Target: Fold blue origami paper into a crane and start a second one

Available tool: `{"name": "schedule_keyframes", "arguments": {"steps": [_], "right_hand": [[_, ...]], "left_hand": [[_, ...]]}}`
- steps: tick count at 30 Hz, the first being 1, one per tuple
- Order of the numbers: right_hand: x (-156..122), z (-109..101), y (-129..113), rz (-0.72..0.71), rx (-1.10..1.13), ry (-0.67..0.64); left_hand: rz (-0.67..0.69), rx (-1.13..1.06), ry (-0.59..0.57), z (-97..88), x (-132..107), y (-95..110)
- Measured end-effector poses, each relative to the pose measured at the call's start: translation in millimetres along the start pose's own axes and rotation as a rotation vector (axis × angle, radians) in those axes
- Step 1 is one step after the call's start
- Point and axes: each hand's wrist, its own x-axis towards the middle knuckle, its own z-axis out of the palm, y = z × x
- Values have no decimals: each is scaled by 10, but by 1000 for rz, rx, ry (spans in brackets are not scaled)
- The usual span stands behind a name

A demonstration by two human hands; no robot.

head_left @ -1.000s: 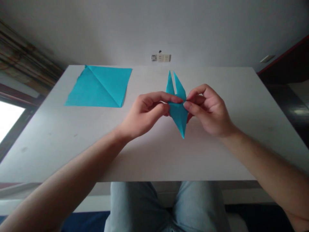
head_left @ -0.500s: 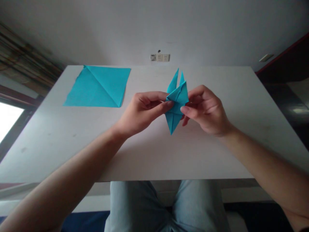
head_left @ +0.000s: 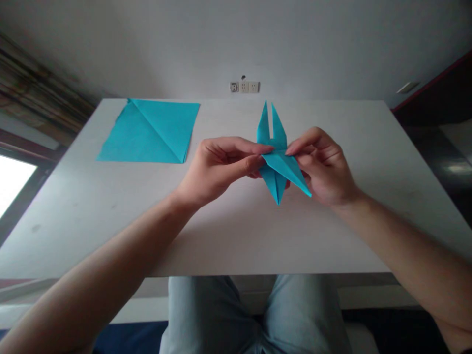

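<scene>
A folded blue origami paper [head_left: 275, 182] is held up above the table between both hands. Two narrow points rise from its top, one point hangs downward, and a flap slants down to the lower right. My left hand [head_left: 224, 164] pinches its left side, thumb and forefinger at the middle crease. At the right side, my right hand [head_left: 320, 164] grips the paper near the top of the slanting flap. Some fingertips are hidden behind the paper.
A flat blue paper sheet [head_left: 155, 132] with a diagonal crease and one ragged edge lies at the back left of the white table [head_left: 228, 246]. Wall sockets [head_left: 244, 87] sit behind the table's far edge. A curtain [head_left: 37, 88] hangs at left.
The front flap, which pointed up to the right, now slants down to the lower right. Both hands have shifted their grip slightly, with finger and thumb at the middle crease.
</scene>
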Motion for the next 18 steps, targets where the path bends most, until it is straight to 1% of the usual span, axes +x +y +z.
{"name": "schedule_keyframes", "arguments": {"steps": [3,9,14,18], "right_hand": [[-9,-5,-9,-9,-40,-10],[-21,28,-68,42,-147,34],[-21,51,-86,11,-145,44],[-30,45,-68,47,-158,65]], "left_hand": [[9,-1,-17,-10,13,-5],[28,4,-51,-9,27,-4],[18,7,-28,-3,7,-8],[40,22,-12,17,-18,13]]}}
